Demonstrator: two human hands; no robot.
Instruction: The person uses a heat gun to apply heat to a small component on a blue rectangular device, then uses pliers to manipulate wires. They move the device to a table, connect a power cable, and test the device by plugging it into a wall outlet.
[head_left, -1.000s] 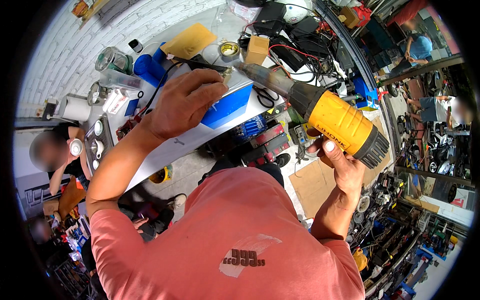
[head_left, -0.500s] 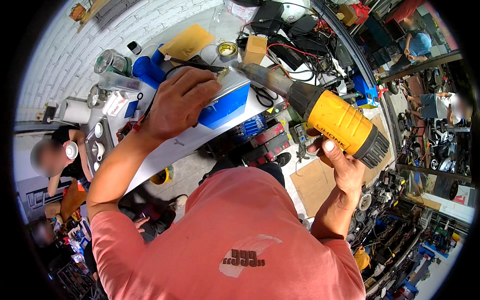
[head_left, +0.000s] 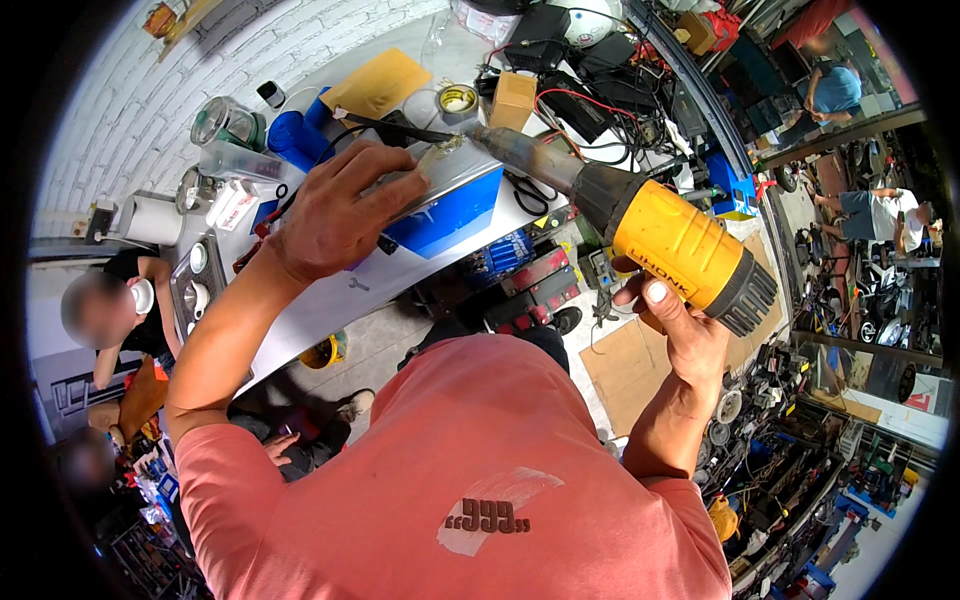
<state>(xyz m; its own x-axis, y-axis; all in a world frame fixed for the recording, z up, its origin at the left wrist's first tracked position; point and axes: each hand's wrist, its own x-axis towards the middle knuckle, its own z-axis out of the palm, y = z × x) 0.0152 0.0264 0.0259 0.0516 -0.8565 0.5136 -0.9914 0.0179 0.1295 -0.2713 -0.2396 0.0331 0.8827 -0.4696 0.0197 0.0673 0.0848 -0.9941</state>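
My right hand (head_left: 680, 325) is wrapped round a yellow and black heat gun (head_left: 680, 245). The gun's discoloured metal nozzle (head_left: 530, 158) points left, its tip close to the top end of a blue block with a clear covering (head_left: 450, 215), which looks like a wrapped battery pack. At the left edge of that block is my left hand (head_left: 345, 205), its fingers apart and stretched toward the top face; the thumb is mostly hidden. A black cable (head_left: 400, 128) runs to the block's far end, where a pale yellowish patch (head_left: 440, 150) shows near the fingertips.
On the white bench lie a tape roll (head_left: 457, 99), a cardboard box (head_left: 513, 100), a brown envelope (head_left: 378, 82), black scissors (head_left: 533, 195), a small wrench (head_left: 359, 284) and tangled cables. Blue cylinders (head_left: 292, 138) stand at left. A seated person (head_left: 110, 300) is beyond the bench's left end.
My left hand has shifted slightly left and its fingers have loosened and spread at the block. The heat gun has barely moved.
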